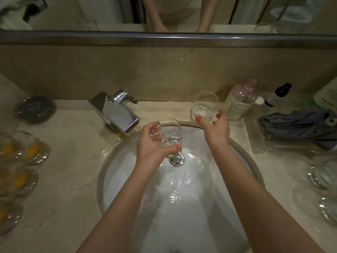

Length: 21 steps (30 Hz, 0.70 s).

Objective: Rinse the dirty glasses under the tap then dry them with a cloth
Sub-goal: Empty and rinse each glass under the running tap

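My left hand (153,143) grips a clear stemless glass (170,132) over the white sink (116,179), just above the drain (176,158). The glass is tilted and holds a little water. My right hand (215,125) reaches past the sink's far rim to a second clear glass (206,103) standing upright on the counter; thumb and fingers lie on either side of its lower part. The chrome tap (116,110) stands at the left behind the sink, with no stream visible from it. A dark grey-blue cloth (299,125) lies crumpled on a clear tray at the right.
Several glasses with orange residue (29,150) stand on the wet counter at the left. More clear glasses (322,176) stand at the right. A pink-capped bottle (240,101) and a small dark dropper bottle (277,95) stand behind the second glass. Water ripples in the basin.
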### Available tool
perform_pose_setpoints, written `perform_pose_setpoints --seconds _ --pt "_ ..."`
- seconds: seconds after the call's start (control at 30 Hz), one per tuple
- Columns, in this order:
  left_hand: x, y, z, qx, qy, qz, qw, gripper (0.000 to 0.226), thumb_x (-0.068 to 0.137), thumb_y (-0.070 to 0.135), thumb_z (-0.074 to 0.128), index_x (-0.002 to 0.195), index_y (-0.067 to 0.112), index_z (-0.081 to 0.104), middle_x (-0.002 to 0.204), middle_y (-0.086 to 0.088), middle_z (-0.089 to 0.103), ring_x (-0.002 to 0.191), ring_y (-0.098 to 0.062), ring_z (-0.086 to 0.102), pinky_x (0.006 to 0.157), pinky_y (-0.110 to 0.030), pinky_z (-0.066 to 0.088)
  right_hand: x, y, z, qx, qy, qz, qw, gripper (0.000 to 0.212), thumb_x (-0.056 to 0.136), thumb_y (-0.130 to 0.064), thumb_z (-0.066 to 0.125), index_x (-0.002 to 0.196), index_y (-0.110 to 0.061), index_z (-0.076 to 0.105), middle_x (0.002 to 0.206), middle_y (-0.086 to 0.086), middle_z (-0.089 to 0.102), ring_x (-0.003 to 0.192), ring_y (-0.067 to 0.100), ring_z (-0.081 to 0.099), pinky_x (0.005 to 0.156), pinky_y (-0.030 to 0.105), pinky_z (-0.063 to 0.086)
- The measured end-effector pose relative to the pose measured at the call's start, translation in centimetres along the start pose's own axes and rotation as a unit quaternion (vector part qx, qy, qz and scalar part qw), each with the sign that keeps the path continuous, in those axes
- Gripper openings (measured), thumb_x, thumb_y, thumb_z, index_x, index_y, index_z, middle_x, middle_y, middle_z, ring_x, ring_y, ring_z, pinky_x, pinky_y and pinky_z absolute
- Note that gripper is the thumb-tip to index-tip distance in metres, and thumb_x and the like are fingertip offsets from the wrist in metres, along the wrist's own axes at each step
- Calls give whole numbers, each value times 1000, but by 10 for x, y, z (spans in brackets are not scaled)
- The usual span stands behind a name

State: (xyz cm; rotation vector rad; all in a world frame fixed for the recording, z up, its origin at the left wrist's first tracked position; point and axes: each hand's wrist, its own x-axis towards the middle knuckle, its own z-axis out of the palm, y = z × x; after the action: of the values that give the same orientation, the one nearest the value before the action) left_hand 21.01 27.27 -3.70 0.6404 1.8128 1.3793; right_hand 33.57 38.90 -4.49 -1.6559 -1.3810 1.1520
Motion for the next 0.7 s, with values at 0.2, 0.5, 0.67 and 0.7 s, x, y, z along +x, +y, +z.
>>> perform_pose_setpoints --seconds 0.2,0.5,0.67,0.7 --pt "13 -5 8 8 11 36 999 90 40 13 95 115 36 51 117 6 57 99 -2 61 78 -16 50 31 -4 12 -14 -11 -29 999 90 74 -29 83 145 -9 32 145 12 45 132 28 45 108 40 37" --pt "13 -1 10 10 12 49 999 89 37 20 88 117 32 50 110 11 55 98 -4 60 85 -24 51 21 -2 4 -1 23 -31 999 78 69 -25 86 133 -12 44 132 8 53 121 26 52 102 38 40" --pt "-5 5 5 24 -23 53 998 89 40 22 87 119 34 49 114 10 56 105 -3 60 82 -16 49 -21 3 -21 34 37 -10 999 80 68 -22 87 135 -13 45 133 6 54 122 21 51 103 34 40" --pt "-11 6 4 25 -32 58 997 88 40 21 87 118 35 50 115 11 56 106 -3 60 84 -18 49 -32 4 -28 39 40 -9 998 80 67 -22 87 135 -14 46 133 5 54 122 20 52 102 33 40"
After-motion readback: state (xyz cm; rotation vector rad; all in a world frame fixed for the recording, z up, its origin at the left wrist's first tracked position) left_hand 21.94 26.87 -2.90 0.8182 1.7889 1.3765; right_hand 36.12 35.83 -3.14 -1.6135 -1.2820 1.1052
